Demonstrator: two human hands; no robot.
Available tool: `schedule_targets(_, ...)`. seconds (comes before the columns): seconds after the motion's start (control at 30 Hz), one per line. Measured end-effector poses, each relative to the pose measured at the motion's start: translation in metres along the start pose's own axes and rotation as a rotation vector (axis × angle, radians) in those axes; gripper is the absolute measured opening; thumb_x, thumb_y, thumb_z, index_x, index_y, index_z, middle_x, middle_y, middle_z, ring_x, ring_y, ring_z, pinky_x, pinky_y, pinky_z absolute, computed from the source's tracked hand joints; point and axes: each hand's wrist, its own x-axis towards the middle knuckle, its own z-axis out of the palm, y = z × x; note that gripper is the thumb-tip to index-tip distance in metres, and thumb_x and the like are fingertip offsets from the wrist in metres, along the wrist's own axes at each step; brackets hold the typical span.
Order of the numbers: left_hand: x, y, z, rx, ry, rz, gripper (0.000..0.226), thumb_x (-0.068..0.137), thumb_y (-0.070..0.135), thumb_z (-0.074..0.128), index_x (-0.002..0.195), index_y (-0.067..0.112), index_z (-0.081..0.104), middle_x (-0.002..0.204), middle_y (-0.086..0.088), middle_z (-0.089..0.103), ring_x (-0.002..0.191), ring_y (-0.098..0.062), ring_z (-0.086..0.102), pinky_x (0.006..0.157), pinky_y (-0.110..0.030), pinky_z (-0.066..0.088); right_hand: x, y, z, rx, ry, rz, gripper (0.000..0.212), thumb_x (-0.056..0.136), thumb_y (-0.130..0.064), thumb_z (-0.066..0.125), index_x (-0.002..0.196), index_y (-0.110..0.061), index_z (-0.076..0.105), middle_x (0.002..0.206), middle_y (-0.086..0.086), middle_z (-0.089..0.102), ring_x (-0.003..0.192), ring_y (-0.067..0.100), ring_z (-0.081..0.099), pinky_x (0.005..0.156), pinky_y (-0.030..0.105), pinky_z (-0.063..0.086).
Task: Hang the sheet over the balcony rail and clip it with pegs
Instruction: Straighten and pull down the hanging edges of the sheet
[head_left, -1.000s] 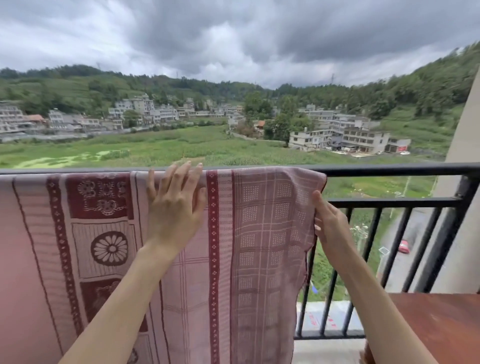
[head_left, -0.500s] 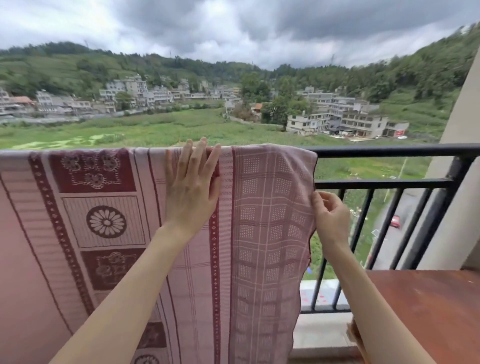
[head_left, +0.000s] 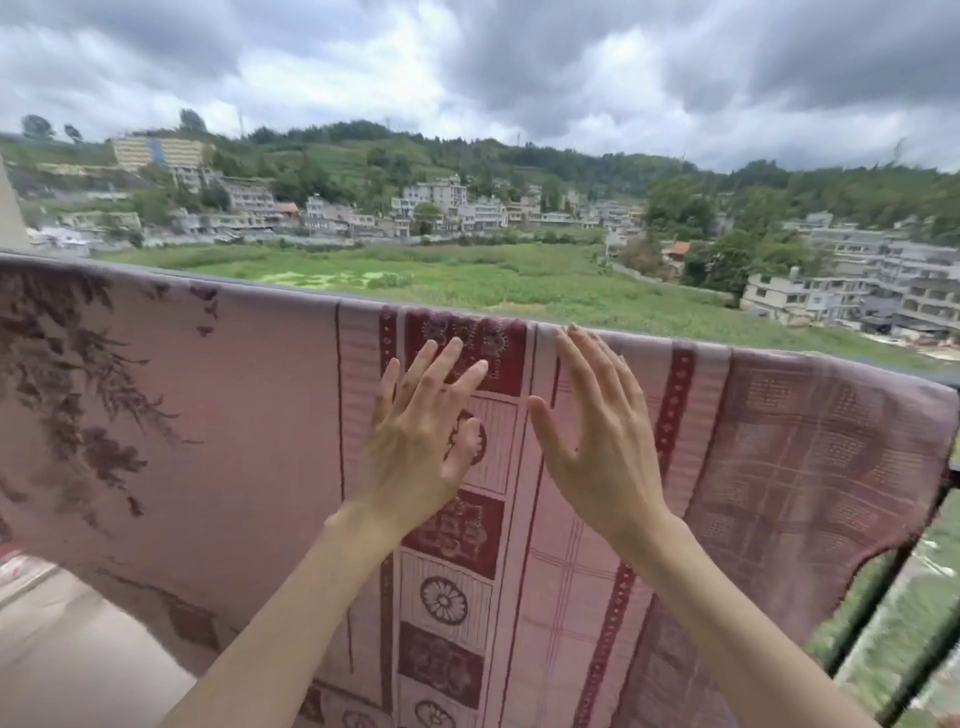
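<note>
Containers: none in view. The nearest thing to a carrier is the balcony rail (head_left: 883, 597), dark metal, visible only at the right edge where its uprights show below and beside the cloth; along the rest of its run it is covered.

Sheet (head_left: 234, 415): pink, draped over the top of the rail and hanging down on the person's side. It spans from the left frame edge almost to the right edge. Dark leaf-like print on the left part; a vertical band of dark red panels with flower medallions through the middle; a checked woven section at the right end. Top fold follows the rail line, sloping down to the right in this view. Right lower corner hangs in a curve in front of the uprights. No pegs seen on the cloth.

Left hand (head_left: 421, 447): raised, back of hand toward the camera, fingers straight and spread, laid against the red-panel band just below the top fold. Holds nothing.

Right hand (head_left: 602, 441): just beside the left, also raised, fingers straight and close together, tips reaching the top fold. Thumb out to the left. Whether the palm presses the cloth cannot be told. Holds nothing.

Both forearms bare, rising from the lower frame edge.

Beyond the rail: green field (head_left: 467, 275), pale buildings (head_left: 857, 291), wooded hills, heavy cloud.
</note>
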Motion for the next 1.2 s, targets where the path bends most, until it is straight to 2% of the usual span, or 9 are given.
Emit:
schedule_targets(0.23,-0.090,-0.167,-0.121,0.243,0.018,-0.272,0.051,0.090,0.034,0.033,0.141,0.026,0.027,0.151,-0.003,0.028,0.141,-0.014,0.014,0.116,-0.042,0.006,0.018,-0.156,0.134,0.204,-0.215,-0.160,0.062,0.090,-0.052,0.038,0.145,-0.024,0.027,0.150,0.001,0.034,0.141,0.016,0.025,0.117,0.040,0.018)
schedule_targets(0.37,-0.145,-0.268,-0.189,0.349,-0.042,-0.378,0.052,0.090,0.038,0.028,0.141,0.028,0.025,0.152,-0.001,0.024,0.142,-0.015,0.012,0.115,-0.044,0.008,0.041,-0.262,0.219,0.270,-0.304,-0.257,0.062,0.090,-0.054,0.035,0.145,-0.027,0.026,0.150,0.000,0.034,0.141,0.017,0.026,0.117,0.042,0.020)
schedule_targets(0.6,-0.221,-0.427,-0.296,0.472,0.007,-0.560,0.052,0.088,0.040,0.030,0.138,0.027,0.028,0.147,-0.007,0.035,0.137,-0.018,0.019,0.112,-0.049,0.019,0.079,-0.424,0.348,0.385,-0.389,-0.401,0.064,0.089,-0.056,0.029,0.146,-0.027,0.023,0.153,-0.002,0.029,0.143,0.014,0.019,0.117,0.033,0.006)
schedule_targets(0.8,-0.256,-0.540,-0.322,0.454,0.060,-0.655,0.048,0.088,0.037,0.033,0.135,0.026,0.031,0.143,-0.009,0.042,0.133,-0.016,0.022,0.107,-0.053,0.030,0.107,-0.515,0.454,0.441,-0.435,-0.444,0.064,0.090,-0.055,0.030,0.145,-0.022,0.029,0.150,0.002,0.035,0.141,0.018,0.026,0.117,0.037,0.012)
schedule_targets(0.9,-0.272,-0.611,-0.318,0.429,0.006,-0.696,0.050,0.088,0.041,0.029,0.136,0.029,0.028,0.147,-0.006,0.034,0.137,-0.013,0.014,0.110,-0.053,0.026,0.128,-0.553,0.517,0.462,-0.450,-0.462,0.064,0.088,-0.054,0.029,0.145,-0.024,0.028,0.150,0.001,0.035,0.142,0.018,0.024,0.118,0.036,0.010)
schedule_targets(1.0,-0.266,-0.689,-0.329,0.440,-0.026,-0.743,0.063,0.083,0.050,0.015,0.141,0.029,0.027,0.153,0.001,0.020,0.141,-0.009,0.005,0.117,-0.040,0.007,0.155,-0.590,0.582,0.481,-0.453,-0.460,0.065,0.087,-0.054,0.027,0.145,-0.024,0.027,0.151,0.001,0.033,0.142,0.018,0.022,0.117,0.035,0.007)
schedule_targets(1.07,-0.252,-0.740,-0.346,0.456,-0.039,-0.756,0.067,0.081,0.052,0.010,0.142,0.029,0.025,0.154,0.003,0.016,0.142,-0.010,0.004,0.115,-0.030,0.001,0.179,-0.616,0.622,0.478,-0.453,-0.464,0.065,0.088,-0.055,0.027,0.145,-0.024,0.026,0.151,0.002,0.032,0.143,0.019,0.021,0.117,0.036,0.006)
schedule_targets(1.2,-0.242,-0.832,-0.378,0.456,-0.053,-0.760,0.050,0.093,0.037,0.032,0.142,0.026,0.026,0.152,0.003,0.021,0.141,-0.011,0.010,0.111,-0.023,0.002,0.232,-0.676,0.694,0.490,-0.432,-0.474,0.058,0.094,-0.043,0.044,0.145,-0.022,0.027,0.152,0.001,0.031,0.143,0.019,0.020,0.118,0.036,0.005)
